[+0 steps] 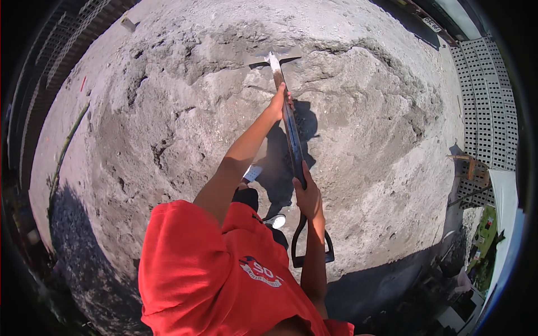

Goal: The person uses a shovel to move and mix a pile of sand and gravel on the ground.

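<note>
A long-shafted shovel (292, 137) reaches away from me over pale, crumbly ground (358, 134). Its pale, dusty head meets the dirt at the far end, and how deep it sits I cannot tell. Close to that head, my left hand (278, 105) is wrapped around the shaft with the arm stretched out. My right hand (309, 196) grips the shaft nearer to me, just ahead of the black D-shaped handle (330, 246). That handle hangs beside my right forearm, with no hand in it.
Stacked grey hollow blocks (487, 101) stand at the right, and more blocks (70, 45) at the far left. A thin stick (67, 145) lies on the left. My white shoe (276, 221) shows below. Broken dirt ridges surround the dug area.
</note>
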Demonstrator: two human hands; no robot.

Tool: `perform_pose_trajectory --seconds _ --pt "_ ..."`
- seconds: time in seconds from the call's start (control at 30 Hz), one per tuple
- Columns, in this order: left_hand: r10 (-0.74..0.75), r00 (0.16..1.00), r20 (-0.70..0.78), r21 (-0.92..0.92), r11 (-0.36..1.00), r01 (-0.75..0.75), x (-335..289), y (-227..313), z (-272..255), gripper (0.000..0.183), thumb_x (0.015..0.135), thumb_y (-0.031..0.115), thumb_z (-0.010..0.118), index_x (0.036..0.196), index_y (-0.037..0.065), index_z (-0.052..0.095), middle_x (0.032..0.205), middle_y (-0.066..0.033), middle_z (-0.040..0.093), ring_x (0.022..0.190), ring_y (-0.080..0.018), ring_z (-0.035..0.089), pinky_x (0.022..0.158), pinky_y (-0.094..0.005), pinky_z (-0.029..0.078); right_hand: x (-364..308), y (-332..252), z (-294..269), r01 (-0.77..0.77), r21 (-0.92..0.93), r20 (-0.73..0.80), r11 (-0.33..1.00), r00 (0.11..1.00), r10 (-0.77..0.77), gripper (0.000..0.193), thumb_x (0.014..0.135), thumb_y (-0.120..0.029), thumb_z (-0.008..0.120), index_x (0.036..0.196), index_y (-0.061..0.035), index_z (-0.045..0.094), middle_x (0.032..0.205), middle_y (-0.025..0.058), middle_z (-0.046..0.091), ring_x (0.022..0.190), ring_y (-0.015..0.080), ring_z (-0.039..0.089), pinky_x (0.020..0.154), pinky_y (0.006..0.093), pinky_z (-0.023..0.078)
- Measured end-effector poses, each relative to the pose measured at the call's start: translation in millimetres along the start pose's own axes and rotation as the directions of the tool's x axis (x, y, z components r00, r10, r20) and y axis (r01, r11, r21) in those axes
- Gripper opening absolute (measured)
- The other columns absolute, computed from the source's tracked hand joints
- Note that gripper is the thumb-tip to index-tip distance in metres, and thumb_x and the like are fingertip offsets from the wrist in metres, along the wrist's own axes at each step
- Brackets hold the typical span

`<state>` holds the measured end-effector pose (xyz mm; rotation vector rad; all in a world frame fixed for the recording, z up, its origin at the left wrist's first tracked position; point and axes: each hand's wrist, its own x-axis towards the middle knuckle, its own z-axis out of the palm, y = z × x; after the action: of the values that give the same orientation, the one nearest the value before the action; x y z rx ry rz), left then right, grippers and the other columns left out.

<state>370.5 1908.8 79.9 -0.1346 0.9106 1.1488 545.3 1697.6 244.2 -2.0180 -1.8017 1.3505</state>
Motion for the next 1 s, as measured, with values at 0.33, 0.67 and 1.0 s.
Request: perform_pose_trajectory --seconds 0.33,0.67,1.0 --pt "-0.111 0.993 0.051 0.16 0.982 0.102 -14 -29 -54 0.023 0.071 0.027 0.06 0.067 0.013 0.042 0.054 0.001 0.04 0.044 -0.012 0.042 0.042 -0.0274 0.04 -56 24 75 -0.178 -0.048 -0.247 0.983 0.955 0.161 0.057 0.074 -0.034 0.06 0.128 -0.0286 0.042 0.09 0.0219 0.061 0.083 0.0383 0.059 0.07 0.0432 0.047" --pt "-0.396 0.913 -0.097 0.522 0.76 0.386 -229 -231 -170 0.02 0.069 0.023 0.058 0.062 0.015 0.041 0.055 0.0011 0.041 0.047 -0.0103 0.044 0.045 -0.0253 0.042 -323 111 235 -0.4 0.357 -0.217 0.844 0.843 0.491 0.053 0.077 -0.029 0.059 0.127 -0.0275 0.042 0.082 0.0173 0.063 0.079 0.0338 0.061 0.066 0.0421 0.049" --pt "-0.804 0.573 -0.159 0.837 0.198 0.511 -403 -439 -282 0.023 0.074 0.025 0.052 0.057 0.014 0.04 0.053 0.0012 0.043 0.046 -0.0123 0.044 0.045 -0.027 0.042 -560 120 443 -0.286 0.778 -0.473 0.56 0.321 0.821 0.046 0.079 -0.027 0.056 0.124 -0.0285 0.046 0.082 0.0162 0.061 0.074 0.0337 0.059 0.062 0.0403 0.048"
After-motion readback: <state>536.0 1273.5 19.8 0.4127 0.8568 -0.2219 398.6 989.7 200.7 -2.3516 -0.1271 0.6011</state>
